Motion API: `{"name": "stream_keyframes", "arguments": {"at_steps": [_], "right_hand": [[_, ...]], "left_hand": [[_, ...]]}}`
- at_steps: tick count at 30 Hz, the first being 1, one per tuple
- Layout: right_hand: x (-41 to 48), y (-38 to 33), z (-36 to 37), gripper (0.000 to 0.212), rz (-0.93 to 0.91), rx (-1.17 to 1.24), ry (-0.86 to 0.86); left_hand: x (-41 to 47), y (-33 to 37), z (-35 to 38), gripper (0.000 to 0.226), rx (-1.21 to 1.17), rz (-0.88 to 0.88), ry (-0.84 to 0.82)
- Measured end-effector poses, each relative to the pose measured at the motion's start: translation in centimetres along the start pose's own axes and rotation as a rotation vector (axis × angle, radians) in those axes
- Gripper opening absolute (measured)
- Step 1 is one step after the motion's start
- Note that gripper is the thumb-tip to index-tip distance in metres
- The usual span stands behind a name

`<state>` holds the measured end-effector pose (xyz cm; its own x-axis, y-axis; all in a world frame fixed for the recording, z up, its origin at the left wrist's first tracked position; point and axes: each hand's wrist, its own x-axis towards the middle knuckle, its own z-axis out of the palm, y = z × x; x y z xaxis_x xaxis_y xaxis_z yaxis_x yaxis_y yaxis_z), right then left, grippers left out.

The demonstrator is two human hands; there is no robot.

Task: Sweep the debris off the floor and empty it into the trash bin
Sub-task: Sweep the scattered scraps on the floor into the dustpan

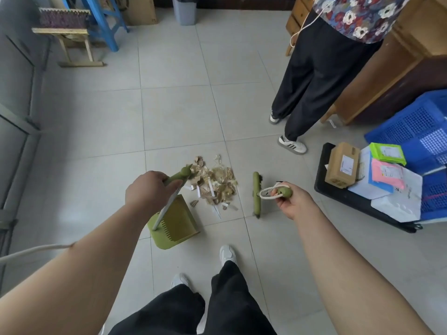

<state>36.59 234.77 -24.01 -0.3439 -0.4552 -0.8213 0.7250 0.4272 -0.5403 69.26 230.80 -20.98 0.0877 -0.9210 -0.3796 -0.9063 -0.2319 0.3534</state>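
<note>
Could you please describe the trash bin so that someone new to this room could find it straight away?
Look to the far wall, beyond the pale tiled floor. There, right of the blue stool legs and the brown cardboard box, stands the pale grey plastic trash bin. A black bag lines its rim, which nothing nearby has.

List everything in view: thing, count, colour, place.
debris pile: 1, tan and white scraps, floor centre
dustpan: 1, olive, left of pile
broom: 1, olive, head right of pile
trash bin: 1, grey, far wall
stool: 1, blue, top left
crate: 1, blue, right
parcels: several, mixed colours, on black tray at right
bystander: 1, black trousers, top right
left hand: on dustpan handle
right hand: on broom handle
</note>
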Motion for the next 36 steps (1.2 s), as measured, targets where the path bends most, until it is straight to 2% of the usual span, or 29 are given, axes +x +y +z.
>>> {"name": "stream_keyframes", "arguments": {"at_steps": [7,11,17,19,28,32,36], "right_hand": [[4.7,-1.3,2.6,0.011,0.058,-0.2,-0.017],[5.6,-2.2,4.3,0.013,0.108,-0.288,-0.087],[7.1,-7.2,5.0,0.021,0.119,-0.236,-0.214],[7.4,-7.9,5.6,0.019,0.119,-0.287,-0.255],[10.8,-5.7,11.8,0.011,0.043,-0.747,-0.259],[13.1,-3.5,14.1,0.009,0.061,-0.877,-0.297],[13.7,-1.2,15.2,0.009,0.047,-1.191,-0.363]], "left_hand": [[0.7,0.8,1.1,0.046,-0.054,-0.14,0.078],[0.9,1.7,1.8,0.042,-0.079,-0.196,0.107],[1.0,2.7,2.5,0.044,-0.073,-0.274,0.129],[0.9,2.7,2.7,0.045,-0.086,-0.299,0.133],[0.2,1.1,4.7,0.043,-0.126,-0.454,0.158],[0.2,0.2,6.1,0.044,-0.155,-0.478,0.176],[0.9,-0.1,6.6,0.044,-0.185,-0.479,0.246]]}}
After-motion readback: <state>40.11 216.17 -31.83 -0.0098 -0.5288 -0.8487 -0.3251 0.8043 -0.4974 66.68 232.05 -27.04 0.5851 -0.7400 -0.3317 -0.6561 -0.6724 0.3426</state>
